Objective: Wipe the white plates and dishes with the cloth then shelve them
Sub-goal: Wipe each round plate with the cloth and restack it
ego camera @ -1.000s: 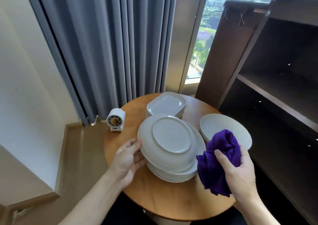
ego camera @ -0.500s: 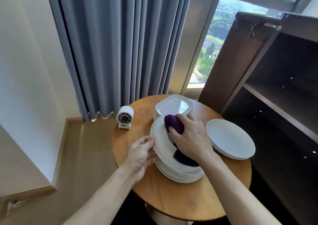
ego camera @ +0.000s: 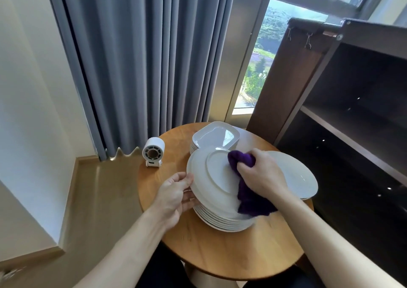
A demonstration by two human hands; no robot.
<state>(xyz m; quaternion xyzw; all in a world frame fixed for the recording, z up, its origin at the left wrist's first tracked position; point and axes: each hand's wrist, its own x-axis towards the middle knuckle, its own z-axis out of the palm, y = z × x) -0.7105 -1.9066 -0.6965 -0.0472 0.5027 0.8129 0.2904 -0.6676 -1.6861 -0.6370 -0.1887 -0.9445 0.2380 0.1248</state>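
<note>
A white round plate is held upside down and tilted above a stack of white round plates on a round wooden table. My left hand grips the plate's left rim. My right hand presses a purple cloth against the plate's underside on its right part. Behind stands a stack of square white dishes. A wide white bowl stack lies to the right, partly hidden by my right hand.
A small white fan-like device stands at the table's left rear edge. A dark wooden shelf unit with open shelves rises on the right. Grey curtains and a window are behind the table.
One second ago the cloth was off the plate to the right; my right hand brought it onto the plate, and it now rubs the right side. My left hand keeps holding the rim.
</note>
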